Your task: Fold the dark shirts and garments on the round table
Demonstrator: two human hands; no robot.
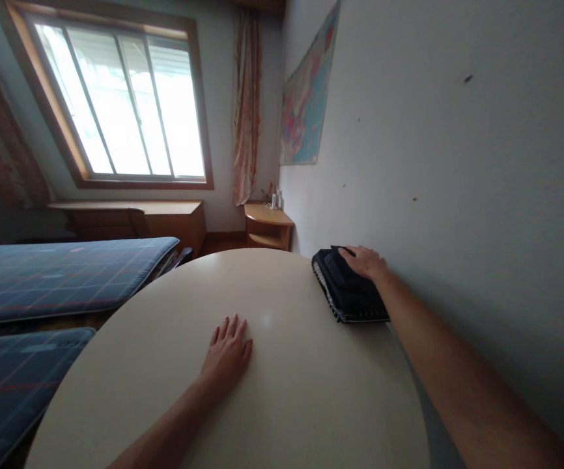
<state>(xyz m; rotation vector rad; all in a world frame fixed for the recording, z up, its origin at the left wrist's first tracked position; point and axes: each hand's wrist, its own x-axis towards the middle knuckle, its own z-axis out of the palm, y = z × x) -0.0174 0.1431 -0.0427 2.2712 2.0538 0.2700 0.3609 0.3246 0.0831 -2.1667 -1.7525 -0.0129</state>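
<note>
My left hand [228, 348] lies palm down on the round cream table [165, 371], fingers stretched out and a little apart, with nothing in it. Over at the table's right edge, by the wall, is a folded dark garment [348, 286]; a pale striped layer shows along its left side. My right hand [364, 262] rests on the far right part of this garment, its fingers laid over the cloth. My right wrist and forearm cover the bundle's right side, and the fingertips are partly hidden.
Blue plaid mattresses [67, 277] lie left of the table. A wooden desk [174, 218] stands below the window [130, 111]. In the corner is a small shelf unit [267, 215] with small white items. The white wall [433, 143] bounds the right side, with a map [306, 104] on it.
</note>
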